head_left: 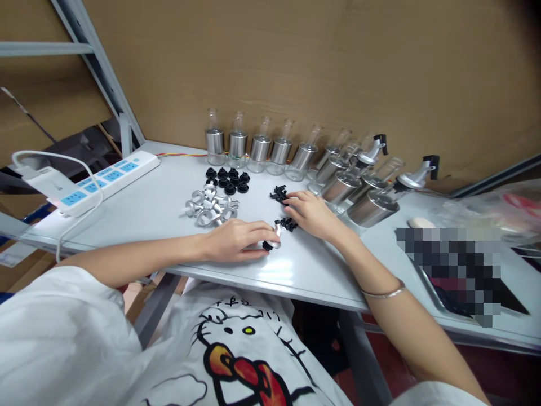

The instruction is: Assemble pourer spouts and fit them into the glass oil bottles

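My left hand is closed around a bottle pourer, a silver spout with a black stopper at its base, tilted just above the table. My right hand reaches to a small pile of black plastic lever caps, its fingers apart and the fingertips at the pile's edge. Just below those fingers lies a second pile of tiny black parts. Behind my left hand are a heap of silver pourer tops and a cluster of black stoppers.
Glass bottles with steel sleeves line the back of the table; two at the right carry pourers. A white power strip with a plugged-in cable lies at left. A pixelated flat object and a plastic bag lie at right.
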`<state>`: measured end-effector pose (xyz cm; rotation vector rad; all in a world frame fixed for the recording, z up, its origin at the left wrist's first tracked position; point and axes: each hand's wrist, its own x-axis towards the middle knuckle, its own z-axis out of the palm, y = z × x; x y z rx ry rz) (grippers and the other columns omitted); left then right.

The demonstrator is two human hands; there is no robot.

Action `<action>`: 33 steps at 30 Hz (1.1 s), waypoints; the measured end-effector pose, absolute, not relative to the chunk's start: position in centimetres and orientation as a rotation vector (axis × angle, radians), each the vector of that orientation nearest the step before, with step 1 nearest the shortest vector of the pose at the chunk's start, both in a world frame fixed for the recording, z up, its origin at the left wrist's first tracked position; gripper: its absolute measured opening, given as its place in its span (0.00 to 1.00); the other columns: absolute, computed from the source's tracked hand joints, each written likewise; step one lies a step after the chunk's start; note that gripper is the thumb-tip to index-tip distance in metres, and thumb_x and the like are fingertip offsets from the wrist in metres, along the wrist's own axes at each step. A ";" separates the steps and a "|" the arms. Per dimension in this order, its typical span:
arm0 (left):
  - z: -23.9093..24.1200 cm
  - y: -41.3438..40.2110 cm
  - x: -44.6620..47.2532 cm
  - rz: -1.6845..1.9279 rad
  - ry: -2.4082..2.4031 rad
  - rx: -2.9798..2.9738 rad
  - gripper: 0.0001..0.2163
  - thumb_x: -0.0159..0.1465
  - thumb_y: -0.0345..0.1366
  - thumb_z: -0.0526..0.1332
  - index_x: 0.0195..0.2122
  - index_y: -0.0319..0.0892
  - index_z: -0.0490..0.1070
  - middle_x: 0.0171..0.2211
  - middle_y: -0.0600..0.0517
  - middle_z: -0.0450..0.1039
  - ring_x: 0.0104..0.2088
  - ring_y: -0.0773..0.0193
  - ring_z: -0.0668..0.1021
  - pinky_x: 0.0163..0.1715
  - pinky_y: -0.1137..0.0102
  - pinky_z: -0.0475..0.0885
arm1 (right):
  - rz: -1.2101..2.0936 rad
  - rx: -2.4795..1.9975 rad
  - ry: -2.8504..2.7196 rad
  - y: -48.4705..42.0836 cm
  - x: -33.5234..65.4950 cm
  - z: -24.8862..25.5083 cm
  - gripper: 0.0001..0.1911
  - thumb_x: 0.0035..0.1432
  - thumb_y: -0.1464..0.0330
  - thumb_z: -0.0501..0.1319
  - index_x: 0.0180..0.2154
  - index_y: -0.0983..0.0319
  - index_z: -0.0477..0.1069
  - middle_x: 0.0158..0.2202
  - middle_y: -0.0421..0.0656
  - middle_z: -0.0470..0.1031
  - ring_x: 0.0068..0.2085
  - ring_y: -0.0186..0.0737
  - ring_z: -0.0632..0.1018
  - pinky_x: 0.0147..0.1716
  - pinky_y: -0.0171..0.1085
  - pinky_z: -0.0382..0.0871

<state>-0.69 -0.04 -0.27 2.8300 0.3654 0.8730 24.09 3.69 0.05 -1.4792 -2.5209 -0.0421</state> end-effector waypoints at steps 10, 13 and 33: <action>-0.1 0.1 -0.8 0.845 0.362 2.792 0.11 0.67 0.37 0.57 0.48 0.40 0.67 0.44 0.46 0.76 0.28 0.72 0.77 0.30 0.75 0.72 | -0.006 -1.483 -2.465 3.7 24.0 0.3 0.14 0.63 0.66 0.54 0.44 0.63 0.73 0.50 0.51 0.74 0.51 0.53 0.72 0.47 0.50 0.66; -0.1 0.1 -0.7 0.851 0.352 2.788 0.10 0.67 0.37 0.57 0.48 0.40 0.67 0.45 0.46 0.76 0.27 0.73 0.77 0.29 0.76 0.71 | -0.005 -1.489 -2.445 4.0 24.1 0.0 0.15 0.63 0.67 0.52 0.48 0.64 0.71 0.50 0.52 0.73 0.51 0.52 0.72 0.48 0.49 0.66; 0.0 0.1 -0.7 0.852 0.363 2.790 0.11 0.66 0.35 0.58 0.48 0.40 0.68 0.44 0.46 0.76 0.29 0.71 0.78 0.30 0.75 0.73 | 0.011 -1.455 -2.264 4.1 23.6 0.4 0.14 0.61 0.68 0.54 0.41 0.64 0.77 0.45 0.50 0.78 0.48 0.51 0.77 0.49 0.48 0.69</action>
